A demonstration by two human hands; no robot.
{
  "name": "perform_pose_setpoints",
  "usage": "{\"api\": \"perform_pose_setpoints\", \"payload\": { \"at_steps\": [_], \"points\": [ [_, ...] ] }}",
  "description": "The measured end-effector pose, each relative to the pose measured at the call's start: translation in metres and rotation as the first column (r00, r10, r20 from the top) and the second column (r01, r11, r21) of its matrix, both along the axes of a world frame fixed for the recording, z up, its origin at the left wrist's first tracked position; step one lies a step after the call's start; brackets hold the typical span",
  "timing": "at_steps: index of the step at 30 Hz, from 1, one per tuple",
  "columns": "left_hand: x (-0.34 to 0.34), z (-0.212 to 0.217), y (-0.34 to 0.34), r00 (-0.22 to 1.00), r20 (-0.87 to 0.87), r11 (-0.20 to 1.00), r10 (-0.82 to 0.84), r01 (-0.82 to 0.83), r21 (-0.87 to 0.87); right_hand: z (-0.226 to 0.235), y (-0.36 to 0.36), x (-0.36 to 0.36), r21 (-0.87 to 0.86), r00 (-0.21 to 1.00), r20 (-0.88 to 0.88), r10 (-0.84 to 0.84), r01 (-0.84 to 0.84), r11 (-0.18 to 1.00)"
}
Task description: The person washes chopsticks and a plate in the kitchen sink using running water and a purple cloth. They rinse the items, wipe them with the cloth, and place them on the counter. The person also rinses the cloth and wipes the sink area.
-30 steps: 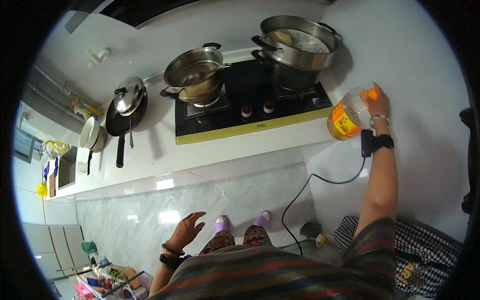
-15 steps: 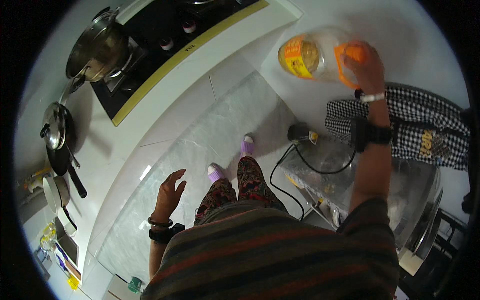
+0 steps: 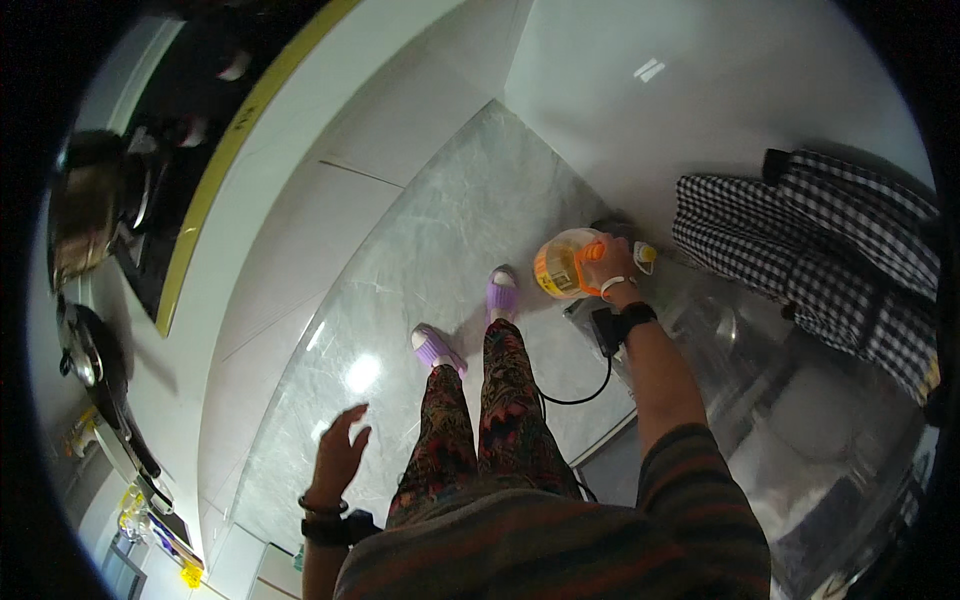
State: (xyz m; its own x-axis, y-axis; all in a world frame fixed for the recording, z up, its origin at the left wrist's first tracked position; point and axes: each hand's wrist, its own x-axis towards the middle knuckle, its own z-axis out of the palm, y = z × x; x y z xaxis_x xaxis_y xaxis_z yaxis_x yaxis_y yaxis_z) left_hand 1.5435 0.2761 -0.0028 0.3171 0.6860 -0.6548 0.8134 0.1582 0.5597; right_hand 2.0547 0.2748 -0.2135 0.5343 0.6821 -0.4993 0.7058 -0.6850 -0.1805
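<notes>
My right hand point(image 3: 610, 264) is closed around the orange handle of a large clear oil jug point(image 3: 556, 266), which has yellow oil in it and a yellow-and-orange label. The jug is tilted low, its yellow cap toward the right, beside the corner of a plastic-covered table point(image 3: 770, 400). Whether its base touches the floor, I cannot tell. At lower left my left hand point(image 3: 338, 462) hangs free over the floor, fingers apart and holding nothing. Each wrist carries a black strapped device, and a black cable runs down from the right one.
A black-and-white checked cloth item point(image 3: 800, 265) hangs along the right wall. To the left, a white counter point(image 3: 235, 190) holds a black stove point(image 3: 195, 90), a metal pot point(image 3: 85, 220) and a lidded pan point(image 3: 100, 350). My feet in purple slippers point(image 3: 503, 295) stand on grey tiles point(image 3: 420, 240).
My right hand has brought the oil jug down from beside the upper right wall to low by the table corner. The view has shifted; my left hand stays open.
</notes>
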Motion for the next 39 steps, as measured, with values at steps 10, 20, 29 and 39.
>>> {"api": "perform_pose_setpoints", "payload": {
  "at_steps": [10,20,29,39],
  "points": [
    [0.051,-0.061,-0.033,0.991,-0.129,0.934,0.036,-0.079,-0.348,-0.186,0.015,0.076,-0.15,0.998,0.063,0.024,-0.015,0.989],
    [0.08,-0.106,-0.029,0.978,-0.152,0.891,0.146,-0.196,-0.408,-0.278,0.047,0.137,-0.337,0.979,0.205,0.009,0.062,0.939],
    [0.097,-0.087,-0.015,0.994,-0.077,0.954,0.072,-0.092,-0.286,-0.195,0.031,0.089,-0.116,0.963,0.268,-0.005,0.038,0.992],
    [0.071,-0.006,0.002,1.0,0.026,0.997,-0.007,0.004,0.083,-0.161,-0.107,-0.02,-0.054,0.863,-0.501,-0.065,0.044,0.998]
  ]
}}
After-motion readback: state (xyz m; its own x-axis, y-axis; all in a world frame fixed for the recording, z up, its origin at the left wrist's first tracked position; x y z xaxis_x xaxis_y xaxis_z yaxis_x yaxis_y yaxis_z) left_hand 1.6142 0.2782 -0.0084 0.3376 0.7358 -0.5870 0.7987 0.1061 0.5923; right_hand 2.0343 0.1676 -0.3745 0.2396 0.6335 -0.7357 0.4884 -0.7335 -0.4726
